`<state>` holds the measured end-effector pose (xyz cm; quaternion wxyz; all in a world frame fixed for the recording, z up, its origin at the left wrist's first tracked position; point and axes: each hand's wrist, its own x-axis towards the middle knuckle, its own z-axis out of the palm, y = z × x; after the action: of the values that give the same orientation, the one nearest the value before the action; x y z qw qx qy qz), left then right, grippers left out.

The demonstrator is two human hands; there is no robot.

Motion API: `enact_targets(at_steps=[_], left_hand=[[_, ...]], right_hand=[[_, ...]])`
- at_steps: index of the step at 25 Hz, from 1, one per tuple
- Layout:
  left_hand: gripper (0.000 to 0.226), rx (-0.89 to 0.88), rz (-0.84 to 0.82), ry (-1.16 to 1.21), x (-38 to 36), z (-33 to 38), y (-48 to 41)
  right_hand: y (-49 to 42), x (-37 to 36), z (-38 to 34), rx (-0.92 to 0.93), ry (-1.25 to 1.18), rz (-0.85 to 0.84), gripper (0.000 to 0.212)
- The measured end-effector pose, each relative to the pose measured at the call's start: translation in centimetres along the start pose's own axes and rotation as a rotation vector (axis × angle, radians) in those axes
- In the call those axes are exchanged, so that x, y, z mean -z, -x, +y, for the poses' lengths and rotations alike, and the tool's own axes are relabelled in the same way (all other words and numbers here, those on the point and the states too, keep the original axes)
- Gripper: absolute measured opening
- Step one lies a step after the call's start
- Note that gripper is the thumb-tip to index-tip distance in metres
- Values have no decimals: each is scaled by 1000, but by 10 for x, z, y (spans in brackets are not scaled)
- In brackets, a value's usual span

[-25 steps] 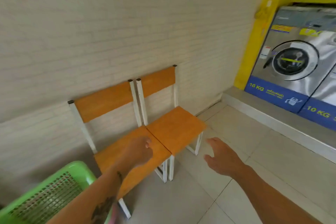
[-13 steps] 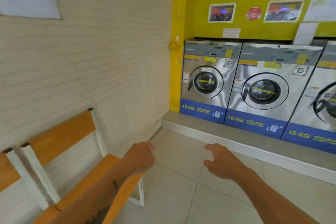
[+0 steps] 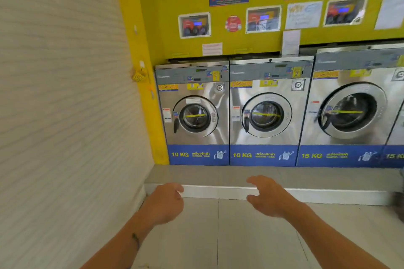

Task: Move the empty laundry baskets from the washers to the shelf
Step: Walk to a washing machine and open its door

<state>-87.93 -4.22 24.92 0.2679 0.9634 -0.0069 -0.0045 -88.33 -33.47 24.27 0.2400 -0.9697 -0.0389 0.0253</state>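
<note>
Two bare forearms come into view from the bottom edge, with no sleeves, no gloves and no watch or band on either wrist. The left hand (image 3: 162, 202) shows its back and knuckles, and nothing is worn on it. Below that hand, on the inner side of the left forearm just past the wrist, sits a small dark tattoo (image 3: 136, 240) (a narrow, slanted mark, too blurred to make out its design). The right hand (image 3: 267, 197) lies across from the left hand, equally bare, its fingers (image 3: 254, 179) without rings as far as the soft focus lets one tell. The right forearm carries no marking.
</note>
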Motion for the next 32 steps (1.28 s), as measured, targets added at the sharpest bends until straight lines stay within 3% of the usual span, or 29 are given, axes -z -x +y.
enact_targets(at_steps=[13, 22, 27, 32], left_hand=[[18, -40, -26, 77, -98, 127, -342], [24, -284, -133, 246, -157, 181, -610], [36, -415, -155, 137, -187, 241, -754], [44, -506, -105, 74, -229, 309, -861]], right_hand=[[-315, 92, 180, -65, -50, -21, 57], [-517, 114, 267, -204, -90, 35, 58], [-615, 141, 311, -291, -73, 47, 57], [-722, 173, 360, -222, 36, 116, 62]])
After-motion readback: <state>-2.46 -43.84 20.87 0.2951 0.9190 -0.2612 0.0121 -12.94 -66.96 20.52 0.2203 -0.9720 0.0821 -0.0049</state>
